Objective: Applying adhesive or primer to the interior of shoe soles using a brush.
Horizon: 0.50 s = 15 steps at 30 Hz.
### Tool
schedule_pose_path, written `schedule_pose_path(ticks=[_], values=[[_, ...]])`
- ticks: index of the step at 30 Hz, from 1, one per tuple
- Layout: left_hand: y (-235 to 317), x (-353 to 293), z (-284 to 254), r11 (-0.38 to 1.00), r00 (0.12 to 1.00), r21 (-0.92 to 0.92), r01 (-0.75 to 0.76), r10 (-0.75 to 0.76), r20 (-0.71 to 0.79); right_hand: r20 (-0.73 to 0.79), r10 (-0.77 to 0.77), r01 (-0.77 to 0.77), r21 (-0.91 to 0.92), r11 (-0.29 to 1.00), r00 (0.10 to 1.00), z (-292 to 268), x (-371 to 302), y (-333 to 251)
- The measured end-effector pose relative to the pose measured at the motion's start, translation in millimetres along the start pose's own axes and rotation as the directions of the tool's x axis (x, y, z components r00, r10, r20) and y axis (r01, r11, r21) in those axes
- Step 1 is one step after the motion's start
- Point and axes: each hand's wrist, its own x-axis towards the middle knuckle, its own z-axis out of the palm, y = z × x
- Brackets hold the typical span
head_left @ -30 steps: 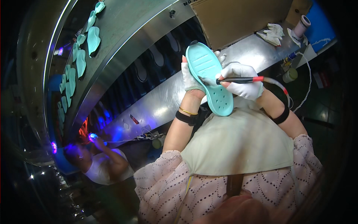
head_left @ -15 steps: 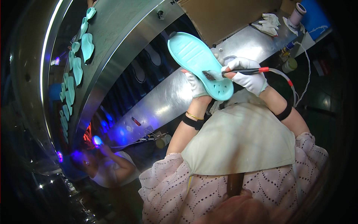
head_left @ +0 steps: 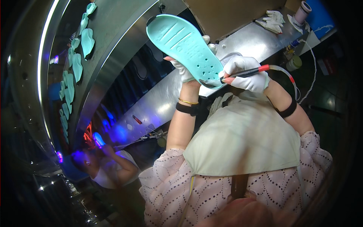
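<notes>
My left hand [head_left: 185,72], in a white glove with bare fingertips, is closed on a turquoise shoe sole [head_left: 179,41] from beneath and along its sides. The sole tilts with its wide end up and to the left; ribs cross that end, and small holes dot the narrower one. Gripped like a pen in my gloved right hand [head_left: 247,77] is a brush with a dark handle [head_left: 247,72], a red band and a pale tube running from its back end. Its dark bristles touch the rim of the sole's narrow end, just below the holes.
On the left, a curved conveyor belt [head_left: 107,28] carries several turquoise shoe pieces [head_left: 77,67]. A metal table [head_left: 242,43] holds white gloves [head_left: 273,22] and a pinkish cone spool [head_left: 301,13], beside a cardboard sheet [head_left: 223,17]. Another person [head_left: 121,170] works under blue light at lower left.
My left hand has carried the sole up and to the left. The brush has shifted from the sole's middle, above the holes, to the rim of its narrow end.
</notes>
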Motion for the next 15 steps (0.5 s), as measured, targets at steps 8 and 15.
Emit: schedule_pose_path(ticks=[8, 15], values=[[13.7, 1.8, 1.8, 0.874, 0.963, 0.404, 0.269, -0.231, -0.143, 0.002, 0.234, -0.232, 0.147, 0.962, 0.972, -12.5, 1.8, 1.6], [27.9, 6.3, 5.5, 0.724, 0.891, 0.523, 0.451, -0.402, -0.212, 0.322, 0.212, -0.251, 0.084, 0.964, 0.923, -11.1, 6.8, 1.6]])
